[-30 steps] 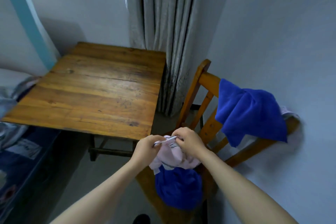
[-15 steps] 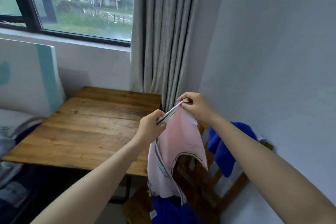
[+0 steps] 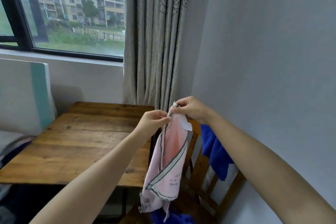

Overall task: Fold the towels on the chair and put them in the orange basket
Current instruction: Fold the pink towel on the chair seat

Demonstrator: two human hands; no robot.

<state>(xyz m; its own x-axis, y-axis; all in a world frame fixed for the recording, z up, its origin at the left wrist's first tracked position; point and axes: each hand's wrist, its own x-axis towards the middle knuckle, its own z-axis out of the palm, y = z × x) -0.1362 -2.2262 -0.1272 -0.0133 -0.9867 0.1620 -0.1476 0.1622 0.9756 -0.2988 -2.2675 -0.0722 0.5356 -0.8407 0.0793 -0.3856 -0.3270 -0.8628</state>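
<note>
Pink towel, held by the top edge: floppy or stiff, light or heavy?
Probably floppy: the pink towel hangs limp and twisted below the left hand and right hand. Likely light: fingertip pinches at the top edge carry it. It may drag, since its lower end dangles by the chair.

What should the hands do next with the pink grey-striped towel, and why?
Probably draw the left hand and right hand apart along the top edge. Both pinch the pink grey-striped towel close together, so it hangs bunched and twisted, not yet flat enough to fold.
</note>
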